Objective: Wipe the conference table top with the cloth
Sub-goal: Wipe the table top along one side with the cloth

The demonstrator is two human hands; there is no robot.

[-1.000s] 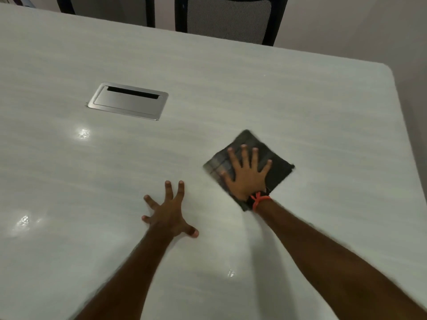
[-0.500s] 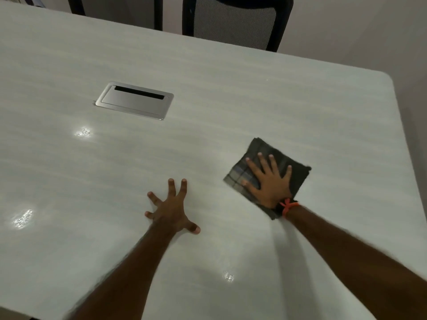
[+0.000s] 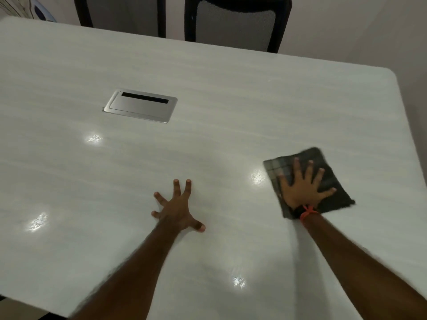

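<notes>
- A person is wiping a pale, glossy conference bench [image 3: 231, 88] with a dark cloth [image 3: 332, 179], which is lying flat at about 4 o'clock in the view, near the bench's right-hand edge.
- The cloth is folded into a near-square with no clear long axis. It is sitting skewed, with its side edges running roughly from 11 o'clock to 5 o'clock.
- The fabric is showing a faint grey check at its 9 o'clock side and reading almost black elsewhere, with its outer edges blurring.
- The right hand [image 3: 302, 190] is pressing palm-down on the cloth with its fingers spread wide and pointing toward 12 o'clock. It is gripping nothing, and an orange band [image 3: 308, 212] is circling the wrist.
- The left hand [image 3: 178, 211] is bracing flat on the bare bench at about 6 o'clock, fingers splayed wide and holding nothing, well apart from the cloth.
- A metal cable hatch [image 3: 139, 108] is sitting flush in the bench at about 10 o'clock.
- Black-framed chairs [image 3: 235, 21] are standing beyond the far edge at 12 o'clock.
</notes>
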